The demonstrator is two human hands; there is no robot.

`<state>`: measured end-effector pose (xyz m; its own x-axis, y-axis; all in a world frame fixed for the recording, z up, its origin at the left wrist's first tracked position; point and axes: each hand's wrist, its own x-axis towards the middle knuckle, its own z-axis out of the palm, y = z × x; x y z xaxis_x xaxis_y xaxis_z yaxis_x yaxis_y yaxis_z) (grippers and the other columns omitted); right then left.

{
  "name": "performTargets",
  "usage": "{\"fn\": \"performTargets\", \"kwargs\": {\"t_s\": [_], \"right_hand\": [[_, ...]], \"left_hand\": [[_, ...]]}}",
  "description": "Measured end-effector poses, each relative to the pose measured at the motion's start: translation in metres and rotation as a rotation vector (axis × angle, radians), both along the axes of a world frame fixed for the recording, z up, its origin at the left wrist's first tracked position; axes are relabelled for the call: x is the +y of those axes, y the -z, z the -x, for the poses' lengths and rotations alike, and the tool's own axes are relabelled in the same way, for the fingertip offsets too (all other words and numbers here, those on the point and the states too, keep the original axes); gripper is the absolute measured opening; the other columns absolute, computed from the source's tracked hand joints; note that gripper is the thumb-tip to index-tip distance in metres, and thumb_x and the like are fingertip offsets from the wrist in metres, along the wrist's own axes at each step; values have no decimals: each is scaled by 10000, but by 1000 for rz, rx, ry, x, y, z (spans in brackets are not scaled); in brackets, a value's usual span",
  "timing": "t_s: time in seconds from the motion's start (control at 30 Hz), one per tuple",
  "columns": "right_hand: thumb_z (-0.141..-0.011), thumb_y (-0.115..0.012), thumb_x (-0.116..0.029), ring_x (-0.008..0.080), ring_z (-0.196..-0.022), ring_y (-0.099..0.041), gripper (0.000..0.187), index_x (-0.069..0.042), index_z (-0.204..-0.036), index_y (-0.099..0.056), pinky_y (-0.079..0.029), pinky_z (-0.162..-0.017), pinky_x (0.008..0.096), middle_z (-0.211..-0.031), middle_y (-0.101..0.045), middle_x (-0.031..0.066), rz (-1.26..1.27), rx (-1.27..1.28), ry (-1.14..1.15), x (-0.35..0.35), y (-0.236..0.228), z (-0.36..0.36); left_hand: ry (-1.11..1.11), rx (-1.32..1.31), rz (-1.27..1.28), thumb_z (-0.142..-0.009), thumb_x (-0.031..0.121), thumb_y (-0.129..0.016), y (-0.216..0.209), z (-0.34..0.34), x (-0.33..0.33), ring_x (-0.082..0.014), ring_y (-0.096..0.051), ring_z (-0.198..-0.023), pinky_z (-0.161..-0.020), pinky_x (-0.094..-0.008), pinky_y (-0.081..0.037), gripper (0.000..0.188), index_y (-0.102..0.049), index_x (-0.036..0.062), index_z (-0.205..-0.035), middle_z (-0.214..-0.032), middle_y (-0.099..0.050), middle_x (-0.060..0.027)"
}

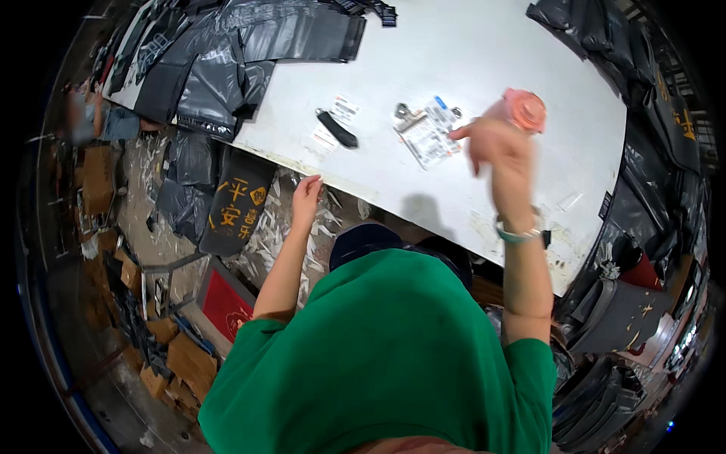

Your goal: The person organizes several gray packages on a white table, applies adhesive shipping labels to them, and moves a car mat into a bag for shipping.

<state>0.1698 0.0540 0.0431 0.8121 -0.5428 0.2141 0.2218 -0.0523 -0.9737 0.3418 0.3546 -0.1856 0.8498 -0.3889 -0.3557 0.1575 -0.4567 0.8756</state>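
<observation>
White printed paper labels [435, 145] lie in a loose, overlapping batch on the white tabletop [454, 53], at upper centre of the frame. From the right of the frame, the right hand [503, 151] reaches over, index finger stretched toward the batch's right edge; it is blurred, and I can't tell whether it grasps the round pink roll [531, 112] just beyond. At centre left, the left hand [306, 198] hangs by the table's near edge, fingers loosely bent, with nothing visible in it. I'd judge the step to be reaching among the labels; lifting a single sheet would call for a light fingertip pinch. Counting up: one pink roll; one curved black tool [338, 129] left of centre, apparently lying across two white slips [345, 110]. Overlap defeats any count of the labels, or of the dark grey plastic bags [302, 38] at upper left and upper right.
</observation>
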Motion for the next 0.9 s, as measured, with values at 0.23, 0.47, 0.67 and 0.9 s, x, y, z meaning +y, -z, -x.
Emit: {"fn": "performTargets", "kwargs": {"t_s": [0.23, 0.47, 0.67, 0.9], "right_hand": [[-708, -628, -185, 248, -880, -519, 306, -17, -956, -566, -439, -694, 318, -964, -539, 119, 743, 561, 165, 111, 186, -139], [-643, -652, -138, 259, -867, -499, 266, -5, -846, -545, -452, -722, 333, -902, -499, 114, 975, 889, 151, 136, 241, -186], [-644, -653, -143, 282, -881, -495, 284, -12, -880, -564, -446, -738, 350, -925, -503, 127, 820, 856, 157, 129, 231, -185], [-668, -643, -124, 291, -868, -501, 356, -13, -995, -556, -425, -735, 358, -928, -509, 132, 597, 757, 384, 109, 231, -98]], "left_hand": [[346, -566, -144, -727, 99, -594, 23, -102, -48, -313, -507, -926, -828, -360, -400, 376, -497, -6, -1074, -1021, -510, -196], [328, -84, -246, -717, 163, -598, 35, -128, -76, -324, -543, -919, -777, -355, -429, 456, -453, -85, -1072, -978, -545, -235], [470, 308, -214, -788, 134, -509, 27, -140, -84, -229, -622, -583, -562, -283, -499, 256, -552, -95, -894, -645, -614, -153], [304, 414, 221, -851, 79, -469, -70, -102, -29, -188, -627, -733, -614, -249, -507, 234, -495, -65, -1035, -889, -610, -133]]}}
